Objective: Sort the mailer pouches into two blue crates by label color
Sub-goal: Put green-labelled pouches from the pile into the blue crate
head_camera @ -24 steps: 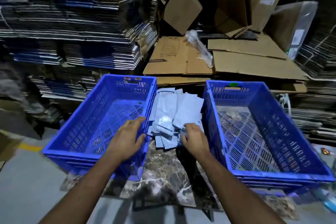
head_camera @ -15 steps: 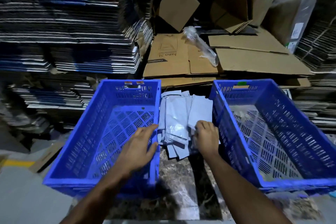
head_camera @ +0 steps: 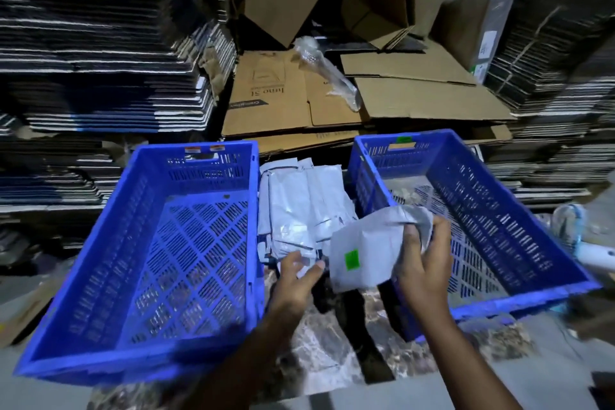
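Note:
A pile of grey mailer pouches (head_camera: pixel 299 210) lies between two blue crates. The left crate (head_camera: pixel 100 276) carries a red tag on its far rim and holds nothing. The right crate (head_camera: pixel 549 256) has a green tag on its far rim and is also bare inside. My right hand (head_camera: pixel 422 260) grips one pouch (head_camera: pixel 366 253) by its crumpled top, lifted over the right crate's near-left corner; a green label shows on its face. My left hand (head_camera: pixel 299 273) rests with fingers spread on the near end of the pile.
The crates sit on a marbled stone slab (head_camera: pixel 316 343). Flattened cardboard boxes (head_camera: pixel 332 100) and tall stacks of folded cartons (head_camera: pixel 100 43) stand right behind. A plastic bottle (head_camera: pixel 569 226) lies right of the right crate.
My right hand has lifted one pouch off the pile and turned its green label into view. My left hand moved from the left crate's rim onto the pile.

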The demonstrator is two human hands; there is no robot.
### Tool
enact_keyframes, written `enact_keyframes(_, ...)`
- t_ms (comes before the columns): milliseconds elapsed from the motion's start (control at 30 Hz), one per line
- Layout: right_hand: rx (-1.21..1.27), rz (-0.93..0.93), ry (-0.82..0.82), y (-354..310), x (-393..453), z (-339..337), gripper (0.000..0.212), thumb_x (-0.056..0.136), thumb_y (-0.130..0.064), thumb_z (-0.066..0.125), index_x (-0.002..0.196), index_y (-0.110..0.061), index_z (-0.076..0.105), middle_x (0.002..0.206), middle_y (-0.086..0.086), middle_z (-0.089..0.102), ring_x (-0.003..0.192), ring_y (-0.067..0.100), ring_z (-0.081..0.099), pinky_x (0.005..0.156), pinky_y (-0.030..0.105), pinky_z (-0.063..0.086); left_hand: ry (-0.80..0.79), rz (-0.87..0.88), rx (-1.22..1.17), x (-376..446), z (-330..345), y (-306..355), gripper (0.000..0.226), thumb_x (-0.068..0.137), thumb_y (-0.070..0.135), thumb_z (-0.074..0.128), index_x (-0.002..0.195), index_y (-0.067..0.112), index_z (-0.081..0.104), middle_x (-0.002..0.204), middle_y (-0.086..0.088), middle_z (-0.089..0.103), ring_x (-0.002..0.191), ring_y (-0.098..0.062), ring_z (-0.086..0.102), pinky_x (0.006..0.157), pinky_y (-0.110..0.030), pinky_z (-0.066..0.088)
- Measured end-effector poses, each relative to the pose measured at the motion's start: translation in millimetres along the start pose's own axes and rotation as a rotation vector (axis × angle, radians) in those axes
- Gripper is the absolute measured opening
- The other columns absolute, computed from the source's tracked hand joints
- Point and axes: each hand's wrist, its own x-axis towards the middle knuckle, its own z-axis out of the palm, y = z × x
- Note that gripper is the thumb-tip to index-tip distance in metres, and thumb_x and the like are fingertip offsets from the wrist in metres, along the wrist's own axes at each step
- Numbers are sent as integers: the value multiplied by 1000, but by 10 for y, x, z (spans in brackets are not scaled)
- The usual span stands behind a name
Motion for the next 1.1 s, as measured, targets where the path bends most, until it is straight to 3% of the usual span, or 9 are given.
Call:
enact_keyframes(133, 228, 161, -130, 77, -93, -351, 20, 105, -13, 43, 110, -30, 52, 103, -10, 63, 90, -3, 62, 78, 14, 49, -135, -365, -441, -139, 208, -246, 49, 86, 53, 62, 113, 13, 65, 112, -13, 68, 103, -32, 64, 94, -49, 50)
enact_keyframes(267, 74, 180, -213, 426, -284, -636, 17, 97, -27, 52, 113, -22, 47, 97, -12, 63, 85, 3, 61, 76, 30, 48, -120, -265, -630, -359, 307, -452, 13, 101, 18, 51, 99, 14, 64, 80, 22, 72, 76, 10, 65, 67, -8, 49)
enact_keyframes(400, -204, -9, -329, 593, -535, -837, 47, 87, -2, 67, 126, -12, 41, 112, -14, 48, 92, -7, 52, 83, 13, 42, 232, -163, -480, -474, 135, -937, 45, 65, 0, 60, 108, 7, 67, 98, -21, 68, 74, -26, 64, 65, -36, 54)
enact_keyframes(500, -496, -145, -532, 727, -717, -794, 40, 84, -1, 65, 113, -25, 53, 124, 2, 38, 90, 17, 53, 76, 30, 46, 489, -141, -219, -582, 155, -1015, 49, 60, -7, 70, 107, 6, 63, 87, -16, 71, 65, -20, 66, 58, -32, 54)
enact_keyframes(633, -845, -52, -938, 1094, -951, -581, 26, 94, -42, 58, 115, -31, 47, 130, 3, 48, 104, 34, 60, 84, 48, 53, 601, 96, 128, -516, 199, -1087, 23, 75, 17, 74, 87, 10, 56, 73, 0, 59, 58, 2, 56, 57, -16, 43)
enact_keyframes(700, -877, 114, -1016, 1266, -1074, -478, 33, 83, -23, 73, 112, -13, 58, 118, 16, 54, 116, 41, 53, 92, 50, 50, 535, 164, 437, -350, 123, -1325, 27, 75, 36, 60, 87, 11, 62, 82, -1, 63, 76, -11, 61, 70, -22, 37)
enact_keyframes(800, -976, -12, -897, 1283, -1200, -422, 33, 56, -2, 82, 85, -8, 69, 98, 15, 59, 105, 41, 58, 80, 49, 54, 426, 177, 837, -168, -39, -1656, 29, 71, 20, 61, 96, 7, 66, 106, -15, 64, 98, -37, 61, 86, -32, 38)
enact_keyframes(933, -999, -186, -943, 1381, -1340, -352, 36, 67, -23, 79, 99, -16, 64, 112, 7, 61, 109, 30, 59, 83, 38, 52, 156, 340, 1006, -234, -76, -1698, 35, 82, 20, 56, 112, 6, 66, 133, -21, 57, 121, -35, 53, 101, -40, 43)
enact_keyframes(1100, -1156, -175, -1198, 1719, -1556, -365, 92, 67, -60, 78, 140, -11, 50, 139, 13, 54, 120, 35, 57, 89, 47, 55, -40, 444, 1146, -289, -114, -1798, 46, 71, 13, 70, 117, 16, 66, 130, -5, 61, 117, -27, 60, 93, -36, 52)
